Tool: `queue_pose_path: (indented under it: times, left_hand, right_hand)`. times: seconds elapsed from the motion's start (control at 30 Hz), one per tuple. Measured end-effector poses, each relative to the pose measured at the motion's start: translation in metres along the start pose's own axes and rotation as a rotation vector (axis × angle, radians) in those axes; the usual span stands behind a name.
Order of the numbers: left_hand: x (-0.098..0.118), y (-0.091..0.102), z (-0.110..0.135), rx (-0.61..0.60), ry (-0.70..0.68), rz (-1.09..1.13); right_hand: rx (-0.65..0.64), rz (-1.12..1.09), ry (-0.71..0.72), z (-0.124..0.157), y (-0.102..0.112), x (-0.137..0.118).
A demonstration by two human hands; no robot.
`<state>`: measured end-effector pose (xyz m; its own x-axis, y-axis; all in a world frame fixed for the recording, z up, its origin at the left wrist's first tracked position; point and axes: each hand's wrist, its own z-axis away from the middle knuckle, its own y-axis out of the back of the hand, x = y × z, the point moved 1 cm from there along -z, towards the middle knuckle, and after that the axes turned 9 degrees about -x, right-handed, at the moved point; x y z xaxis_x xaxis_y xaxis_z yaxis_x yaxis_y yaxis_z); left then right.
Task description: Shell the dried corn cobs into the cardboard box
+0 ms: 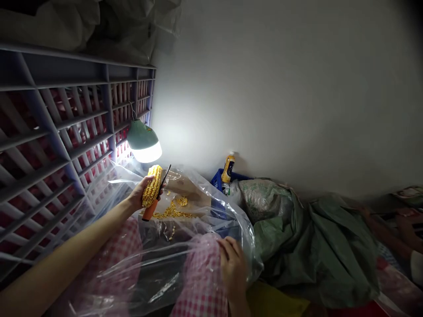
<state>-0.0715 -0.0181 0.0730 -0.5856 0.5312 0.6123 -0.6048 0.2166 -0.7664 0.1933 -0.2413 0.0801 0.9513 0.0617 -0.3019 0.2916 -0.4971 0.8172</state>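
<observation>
My left hand (141,193) is shut around a yellow corn cob (152,186), partly stripped of kernels. The same hand also holds a tool with an orange handle (148,212) and a thin black shaft (164,178) along the cob. Below them, loose yellow kernels (172,212) lie on a brown cardboard sheet (188,189) inside a clear plastic sheet (228,224). My right hand (233,267) rests on that plastic, above a pink gingham cloth (201,281), and holds nothing that I can see.
A glowing green-and-white lamp (144,141) hangs from a grey plastic crate stack (66,119) on the left. Behind the plastic stand a yellow bottle (228,168) and a blue crate (216,180). Green sacks (317,246) fill the right, where another person's arm (390,233) shows.
</observation>
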Motion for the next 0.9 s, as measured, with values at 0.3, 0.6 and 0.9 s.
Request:
queue_pose_path:
  times: [0.3, 0.6, 0.9]
  left_hand:
    - [0.009, 0.031, -0.007, 0.082, -0.02, 0.001]
    - [0.016, 0.037, 0.0, 0.098, -0.041, 0.027]
    - [0.007, 0.009, -0.001, 0.109, -0.025, -0.045]
  right_hand:
    - [0.024, -0.024, 0.046, -0.031, 0.033, 0.015]
    - [-0.254, -0.166, -0.072, -0.003, 0.052, 0.04]
    - [-0.297, -0.434, 0.009, 0.016, 0.096, -0.053]
